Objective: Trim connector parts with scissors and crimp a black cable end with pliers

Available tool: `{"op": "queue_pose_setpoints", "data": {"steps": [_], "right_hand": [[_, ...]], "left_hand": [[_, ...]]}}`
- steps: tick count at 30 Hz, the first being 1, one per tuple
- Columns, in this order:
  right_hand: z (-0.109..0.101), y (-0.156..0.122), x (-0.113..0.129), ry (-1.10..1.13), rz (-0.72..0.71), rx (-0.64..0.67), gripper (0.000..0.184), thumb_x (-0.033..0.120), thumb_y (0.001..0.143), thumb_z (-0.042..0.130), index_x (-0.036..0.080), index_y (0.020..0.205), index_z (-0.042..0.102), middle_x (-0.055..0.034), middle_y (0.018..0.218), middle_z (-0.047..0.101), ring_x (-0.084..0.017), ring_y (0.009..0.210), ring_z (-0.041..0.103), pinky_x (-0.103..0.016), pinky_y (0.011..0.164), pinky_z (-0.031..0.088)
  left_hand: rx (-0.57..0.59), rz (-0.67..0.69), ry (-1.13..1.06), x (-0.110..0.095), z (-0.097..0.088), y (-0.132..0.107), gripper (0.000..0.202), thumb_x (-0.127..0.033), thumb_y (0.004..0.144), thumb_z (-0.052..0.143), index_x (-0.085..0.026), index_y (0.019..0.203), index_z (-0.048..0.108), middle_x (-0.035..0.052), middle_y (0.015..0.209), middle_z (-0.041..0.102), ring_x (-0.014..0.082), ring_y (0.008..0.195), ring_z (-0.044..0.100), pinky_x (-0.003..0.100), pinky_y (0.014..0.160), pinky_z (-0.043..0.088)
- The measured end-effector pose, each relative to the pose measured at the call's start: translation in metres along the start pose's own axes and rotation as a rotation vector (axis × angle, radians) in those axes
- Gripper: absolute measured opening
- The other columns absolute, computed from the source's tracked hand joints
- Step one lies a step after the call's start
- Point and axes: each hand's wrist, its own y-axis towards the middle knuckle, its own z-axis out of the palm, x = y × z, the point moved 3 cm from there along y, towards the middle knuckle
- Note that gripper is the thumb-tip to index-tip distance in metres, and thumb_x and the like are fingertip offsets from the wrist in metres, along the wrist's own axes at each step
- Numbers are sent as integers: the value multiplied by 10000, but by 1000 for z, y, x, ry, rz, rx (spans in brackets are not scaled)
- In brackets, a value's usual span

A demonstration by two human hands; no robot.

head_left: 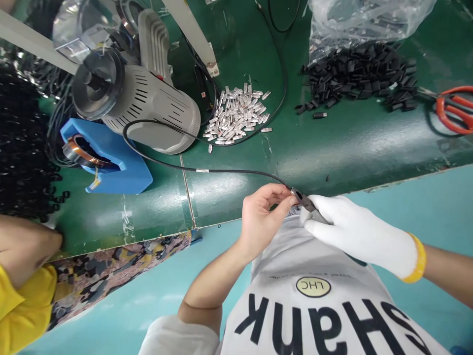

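Bare and pinched closed, my left hand (265, 214) holds the end of a black cable (240, 171) just past the table's front edge. My right hand (354, 229), in a white glove with a yellow cuff, is wrapped round the handles of a pair of pliers (303, 201). The plier jaws meet the cable end at my left fingertips, where the fingers partly cover the connector. From there the cable runs left, loops by a grey machine and curves back past a pile of silver metal connector shells (236, 116).
Black plastic housings (358, 74) lie heaped beneath a clear plastic bag (369, 19). Orange-handled scissors (456, 109) are at the right. The grey machine (151, 106) and a blue tape dispenser (133, 170) stand at the left. Another person's arm (25, 246) rests at the lower left, near coiled black cables (25, 138).
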Motion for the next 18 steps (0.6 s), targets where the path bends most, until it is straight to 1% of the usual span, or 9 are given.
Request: {"op": "queue_pose_setpoints", "data": {"steps": [2,6,9,12,14,18], "right_hand": [[4,1,2,-34,14,7,170,386,917,456,231,858,493,23,696,537,-151,644,485,-286,609,266],[9,5,2,62,-80,36,158,375,914,448,229,853,451,31,713,506,-140,665,462,-286,622,278],[10,7,0,51,-58,48,148,360,906,451,229,843,423,38,702,496,-135,652,450,-288,621,278],[8,7,1,71,-60,96,143,361,918,430,231,868,462,43,696,495,-134,646,447,-291,622,295],[6,6,2,66,-57,102,147,363,917,431,233,889,493,37,721,522,-136,658,461,-290,622,305],[6,5,2,-86,46,88,153,360,911,435,233,905,520,17,731,576,-150,643,503,-294,602,288]], "left_hand": [[-5,2,-15,3,0,-1,193,-283,815,838,-161,896,712,40,847,761,148,784,716,269,769,592],[0,30,-46,8,0,-1,161,-264,854,795,-168,959,719,47,914,768,139,832,721,256,804,587],[18,6,-107,11,1,0,152,-242,847,794,-165,949,712,47,910,767,128,823,715,242,795,580],[66,-60,-189,13,2,4,179,-259,824,813,-156,920,703,49,864,762,130,768,710,255,760,584],[85,-94,-216,15,3,7,178,-258,809,813,-156,892,693,44,832,751,134,756,705,264,755,585],[94,-125,-222,20,5,13,164,-155,728,776,-163,793,625,47,891,759,127,784,696,256,766,573]]}}
